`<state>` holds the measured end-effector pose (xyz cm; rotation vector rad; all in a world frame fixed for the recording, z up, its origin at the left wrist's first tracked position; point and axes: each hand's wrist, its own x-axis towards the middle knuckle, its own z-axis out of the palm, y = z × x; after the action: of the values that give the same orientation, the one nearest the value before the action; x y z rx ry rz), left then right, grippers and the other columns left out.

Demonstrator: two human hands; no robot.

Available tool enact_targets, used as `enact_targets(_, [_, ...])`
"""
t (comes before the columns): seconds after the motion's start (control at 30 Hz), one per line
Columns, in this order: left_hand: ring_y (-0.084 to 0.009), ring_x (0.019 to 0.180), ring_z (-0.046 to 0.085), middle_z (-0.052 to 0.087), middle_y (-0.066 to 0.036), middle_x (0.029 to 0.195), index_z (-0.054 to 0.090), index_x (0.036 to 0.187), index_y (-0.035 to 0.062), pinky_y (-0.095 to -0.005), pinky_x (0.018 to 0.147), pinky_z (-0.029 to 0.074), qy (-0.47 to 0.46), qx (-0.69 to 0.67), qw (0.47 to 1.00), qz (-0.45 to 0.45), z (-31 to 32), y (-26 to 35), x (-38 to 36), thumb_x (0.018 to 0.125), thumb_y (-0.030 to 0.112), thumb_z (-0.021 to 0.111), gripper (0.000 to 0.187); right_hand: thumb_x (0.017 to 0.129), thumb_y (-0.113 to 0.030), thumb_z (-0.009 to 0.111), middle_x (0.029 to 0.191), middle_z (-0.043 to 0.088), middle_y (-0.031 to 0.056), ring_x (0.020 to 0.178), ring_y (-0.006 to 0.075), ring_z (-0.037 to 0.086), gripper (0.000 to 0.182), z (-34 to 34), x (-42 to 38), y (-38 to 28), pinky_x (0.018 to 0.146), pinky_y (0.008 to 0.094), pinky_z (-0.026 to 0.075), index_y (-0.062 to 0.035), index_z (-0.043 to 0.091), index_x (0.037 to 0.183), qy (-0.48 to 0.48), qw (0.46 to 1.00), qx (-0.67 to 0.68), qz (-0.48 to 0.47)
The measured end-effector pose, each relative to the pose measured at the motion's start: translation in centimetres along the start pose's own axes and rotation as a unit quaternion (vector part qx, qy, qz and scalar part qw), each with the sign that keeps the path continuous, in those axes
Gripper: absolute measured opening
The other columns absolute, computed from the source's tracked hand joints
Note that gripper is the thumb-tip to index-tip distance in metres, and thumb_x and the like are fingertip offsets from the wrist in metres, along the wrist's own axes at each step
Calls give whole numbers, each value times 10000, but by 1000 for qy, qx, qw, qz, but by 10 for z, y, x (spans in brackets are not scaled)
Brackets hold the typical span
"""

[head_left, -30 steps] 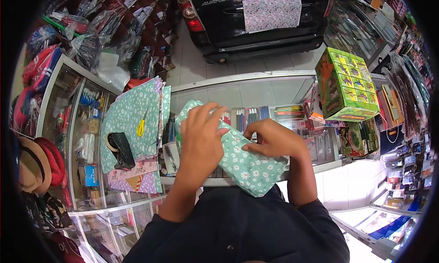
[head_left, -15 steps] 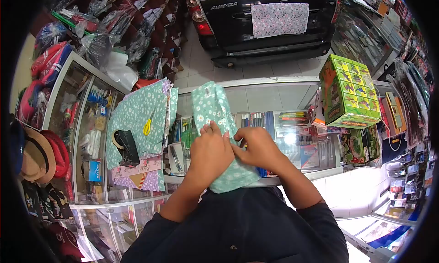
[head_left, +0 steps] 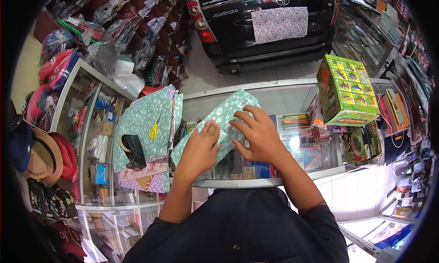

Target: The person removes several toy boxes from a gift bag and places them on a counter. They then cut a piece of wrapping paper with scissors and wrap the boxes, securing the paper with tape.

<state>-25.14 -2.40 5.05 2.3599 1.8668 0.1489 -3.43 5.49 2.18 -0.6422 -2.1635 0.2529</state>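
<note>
Both hands lay flat and open on the wrapped parcel point(head_left: 224, 119), gripping nothing: the left hand point(head_left: 200, 148) pressed its near end, the right hand point(head_left: 257, 134) its middle. Half a second earlier the parcel stood more upright; now it rested flatter and diagonal across the glass counter point(head_left: 292, 91). Further left, the yellow scissors point(head_left: 154, 129) and tape dispenser point(head_left: 132, 149) sat unmoved on the stacked wrapping sheets point(head_left: 141, 121).

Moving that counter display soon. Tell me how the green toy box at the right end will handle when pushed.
The green toy box looks like printed cardboard, so probably light for its bulk. It stands tall on other boxes, so a high push may tip it. Flat faces: it should slide, not roll.
</note>
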Motion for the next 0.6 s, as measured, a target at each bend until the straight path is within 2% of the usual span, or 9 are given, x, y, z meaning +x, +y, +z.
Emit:
enact_targets(0.03, [-385, 1501, 433, 496, -258, 1570, 521, 1483, -52, -565, 1229, 333, 4, -13, 1000, 13, 2, -4, -3, 958, 100, 626, 556, 771, -203, 835, 1270, 666, 126, 1263, 357, 587, 460, 3, 0, 1, 1041, 513, 497, -67, 712, 1193, -18, 1000, -5, -20])
enact_targets(0.13, [-368, 1514, 420, 491, -247, 1578, 530, 1476, -53, -559, 1242, 313, 6, -46, 998, 52, 5, -5, -7, 946, 59, 620, 549, 767, -272, 875, 1341, 662, 123, 1310, 335, 580, 564, 13, -2, 0, 1135, 495, 450, -59, 694, 1256, -57, 997, -13, -46])
enact_targets(0.27, [-364, 1538, 379, 468, -208, 1607, 532, 1480, -8, -567, 1269, 268, -3, -81, 992, 93, 8, -6, -11, 883, -39, 625, 605, 746, -255, 883, 1245, 721, 98, 1202, 279, 657, 521, 17, -5, 2, 1052, 435, 506, -54, 731, 1202, -102, 992, 0, -71])
enact_targets(0.3, [-339, 1533, 396, 474, -171, 1614, 537, 1488, 22, -563, 1267, 284, 22, -87, 992, 90, 12, -6, -12, 827, -83, 626, 675, 726, -245, 886, 1190, 720, 83, 1167, 274, 660, 512, 18, -7, 2, 1024, 425, 508, -50, 716, 1168, -90, 993, -4, -77])
enact_targets(0.33, [-339, 1533, 396, 474, -171, 1614, 537, 1488, 22, -563, 1267, 284, 27, -88, 992, 84, 12, -6, -13, 827, -83, 626, 675, 707, -235, 889, 1136, 719, 68, 1133, 269, 663, 503, 19, -8, 1, 996, 416, 511, -46, 701, 1133, -79, 993, -8, -83])
enact_targets(0.37, [-324, 1526, 411, 485, -147, 1612, 537, 1493, 35, -558, 1263, 298, 31, -57, 995, 76, 11, -5, -15, 792, -99, 628, 720, 737, -232, 865, 1094, 732, 62, 1083, 273, 686, 405, 22, -8, -2, 958, 405, 528, -45, 718, 1066, -63, 995, -12, -81])
enact_targets(0.43, [-310, 1520, 425, 496, -122, 1610, 537, 1499, 49, -553, 1260, 312, 37, -27, 997, 63, 13, -6, -16, 757, -115, 630, 766, 751, -233, 867, 1107, 752, 64, 1081, 263, 704, 372, 24, -11, -7, 944, 398, 548, -52, 748, 1054, -65, 994, -39, -78])
enact_targets(0.53, [-294, 1475, 494, 580, -95, 1542, 596, 1468, 101, -536, 1248, 348, 111, -78, 986, 95, 23, -14, -14, 692, -158, 587, 818, 783, -234, 859, 1126, 774, 65, 1057, 258, 733, 281, 28, -13, -17, 898, 384, 583, -57, 776, 984, -54, 993, -73, -71])
enact_targets(0.6, [-290, 1445, 531, 629, -96, 1488, 651, 1413, 103, -538, 1234, 371, 132, -110, 981, 91, 24, -17, -15, 698, -156, 572, 765, 789, -233, 857, 1142, 775, 69, 1043, 271, 739, 264, 29, -16, -21, 884, 382, 590, -58, 766, 965, -41, 993, -100, -50])
